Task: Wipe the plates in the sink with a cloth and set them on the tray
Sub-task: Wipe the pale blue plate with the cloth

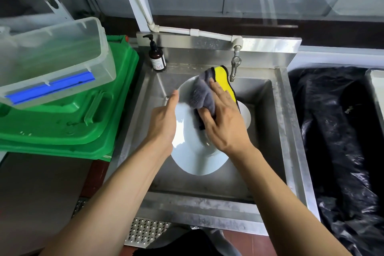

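A white plate (188, 131) is held tilted above the steel sink (278, 131). My left hand (164, 122) grips the plate's left rim. My right hand (224, 122) presses a grey and yellow cloth (204, 93) against the plate's face, with the thumb tucked under a fold. Behind my right hand the edge of another white plate (246, 116) shows lower in the sink. A stack of green trays (68, 127) lies to the left of the sink.
A clear plastic box (54, 62) with a blue strip rests on the green trays. A brown pump bottle (157, 58) stands at the sink's back left corner. The tap (235, 66) hangs over the back edge. A bin lined with a black bag (336, 131) stands on the right.
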Motion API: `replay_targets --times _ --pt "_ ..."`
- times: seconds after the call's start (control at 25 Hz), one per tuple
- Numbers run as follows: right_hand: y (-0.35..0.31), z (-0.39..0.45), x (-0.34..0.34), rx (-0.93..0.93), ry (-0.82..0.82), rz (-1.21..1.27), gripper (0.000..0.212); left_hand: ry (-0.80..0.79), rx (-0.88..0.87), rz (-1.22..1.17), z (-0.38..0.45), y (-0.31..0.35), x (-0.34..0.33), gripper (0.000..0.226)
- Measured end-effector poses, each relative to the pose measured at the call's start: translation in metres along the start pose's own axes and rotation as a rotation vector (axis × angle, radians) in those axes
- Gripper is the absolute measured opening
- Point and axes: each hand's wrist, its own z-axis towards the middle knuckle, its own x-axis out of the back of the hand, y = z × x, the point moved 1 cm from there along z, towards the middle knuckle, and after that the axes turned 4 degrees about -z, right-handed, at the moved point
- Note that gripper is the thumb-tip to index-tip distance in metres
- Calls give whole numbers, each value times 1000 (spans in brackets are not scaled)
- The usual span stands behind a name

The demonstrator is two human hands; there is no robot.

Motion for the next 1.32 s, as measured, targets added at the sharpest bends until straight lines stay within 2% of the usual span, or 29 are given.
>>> replay_targets --times 0.12,0.2,0.28,0.4,0.48,0.56,0.68,0.72,0.76,0.88,1.0,1.08,1.16,1.2,1.24,1.32 --pt "-14 -19 -13 244 2 -137 65 29 4 -65 10 3 0 38" --pt "-21 -37 -20 287 16 -136 64 -27 47 -116 12 1 4 37" --pt "-24 -60 -30 296 13 -152 65 -45 92 -117 12 -1 7 46" --pt "-11 -103 -45 380 -15 -229 65 93 51 -102 14 3 7 43" --pt "6 -128 -52 378 10 -239 61 113 33 -114 13 10 6 39" --pt "22 -135 -55 157 92 -98 64 91 62 -168 12 15 9 48" --pt "37 -111 -46 -470 254 387 71 65 65 -154 7 14 11 45" --pt "41 -97 -39 -572 300 468 69 55 63 -131 6 9 11 42" --pt "43 -83 -33 -593 336 495 64 48 62 -111 3 7 9 38" --pt "29 -55 -15 -427 367 459 58 23 50 -118 -4 4 2 36" --pt "3 -52 -5 -46 287 146 56 58 -17 -104 -3 12 -1 38" --pt "4 -51 3 121 236 6 59 76 -37 -77 -3 14 1 40" --pt "15 -48 12 141 236 -54 71 85 -33 -66 -2 11 4 39" --pt "20 -48 13 87 234 -61 79 83 -31 -63 -2 10 5 39" --pt "21 -49 11 6 228 -25 83 74 -28 -64 -5 10 3 39" --pt "19 -51 -1 -169 237 201 80 39 -39 -41 -7 8 -1 37"
